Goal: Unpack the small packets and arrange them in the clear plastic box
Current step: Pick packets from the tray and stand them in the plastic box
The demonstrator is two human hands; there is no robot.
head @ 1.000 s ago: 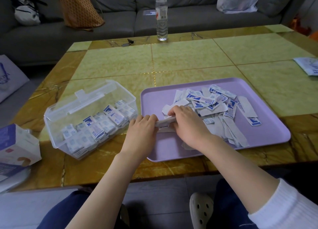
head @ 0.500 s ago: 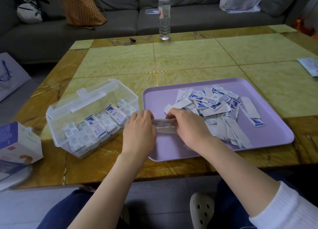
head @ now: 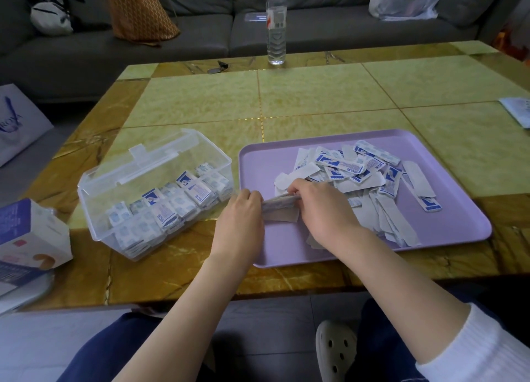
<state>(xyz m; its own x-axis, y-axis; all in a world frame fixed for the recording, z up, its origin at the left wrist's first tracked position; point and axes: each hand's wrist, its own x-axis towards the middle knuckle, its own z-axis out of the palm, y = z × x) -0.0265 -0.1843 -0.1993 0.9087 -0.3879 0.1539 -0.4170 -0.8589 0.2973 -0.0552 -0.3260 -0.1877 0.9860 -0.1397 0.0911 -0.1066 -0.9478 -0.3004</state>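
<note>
A clear plastic box stands left of centre, open, with several blue-and-white packets packed inside. On the lilac tray lies a loose heap of small packets. Over the tray's left part, my left hand and my right hand each grip one end of a stack of strip packets, held flat between them. The fingertips are hidden behind the stack.
An open cardboard carton sits at the table's left edge. A water bottle stands at the far edge, a paper sheet lies far right. A grey sofa with bags runs behind the table.
The stack between my hands has lifted slightly off the tray and my left hand has slid a little along it. The box and the heap have not moved.
</note>
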